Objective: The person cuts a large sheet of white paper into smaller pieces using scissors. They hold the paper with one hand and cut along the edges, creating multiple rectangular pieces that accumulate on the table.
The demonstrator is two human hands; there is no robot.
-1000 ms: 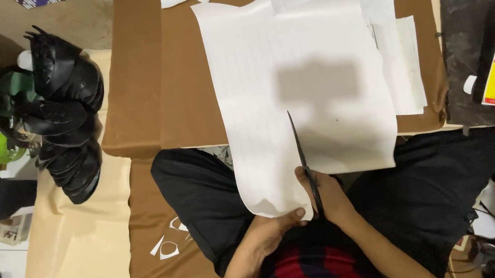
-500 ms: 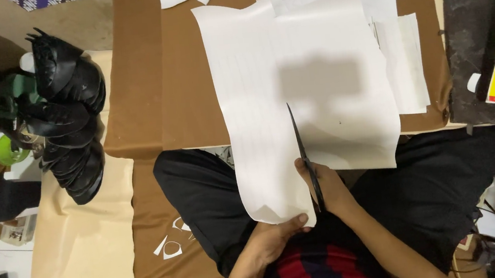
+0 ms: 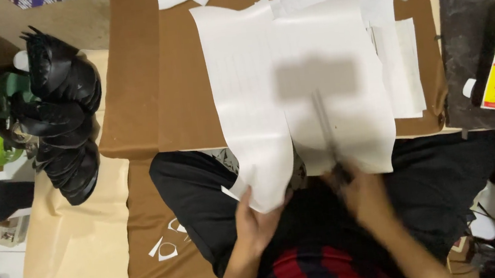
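White paper sheet (image 3: 291, 91) hangs off the desk (image 3: 182, 103) over the lap, left hand (image 3: 256, 221) pinching its lower strip, right hand (image 3: 360, 194) closed on blurred scissors (image 3: 324, 122); a slack sheet could skew the cut.

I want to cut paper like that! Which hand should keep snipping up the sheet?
Probably the right hand: it holds the scissors, whose blades lie on the white sheet. The left hand grips the sheet's lower corner.
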